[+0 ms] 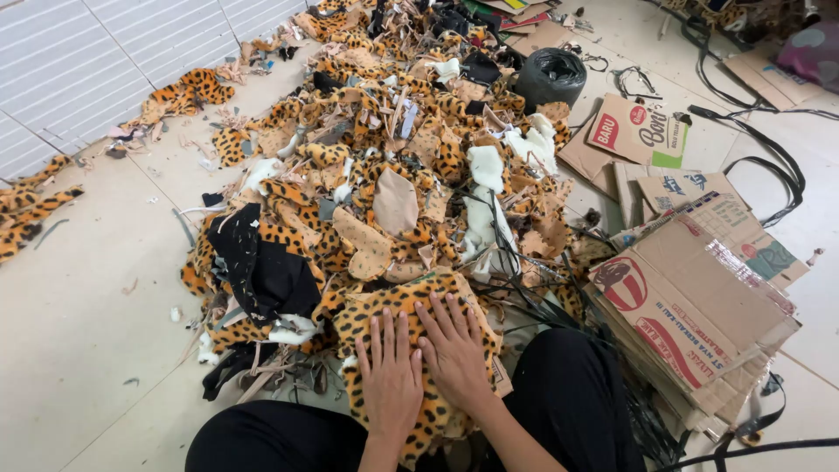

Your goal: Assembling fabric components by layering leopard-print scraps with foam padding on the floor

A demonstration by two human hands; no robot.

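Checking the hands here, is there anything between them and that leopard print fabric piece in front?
Nothing visible. The left hand and right hand both lie flat, palms down, directly on the leopard print fabric piece, side by side. The scrap pile sits beyond it and the flattened cardboard stack off to the right.

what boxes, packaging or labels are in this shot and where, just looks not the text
Stack of flattened cardboard boxes: right of the person's knee, brown with red round and banner prints, tape on the edges.
Flattened carton: upper right on the floor, brown with a red panel, white patch and green corner.
Flattened cartons: between those two, brown with dark print.
Black plastic bag: top centre, bulging, beside the fabric scrap pile.
No screens or signs.
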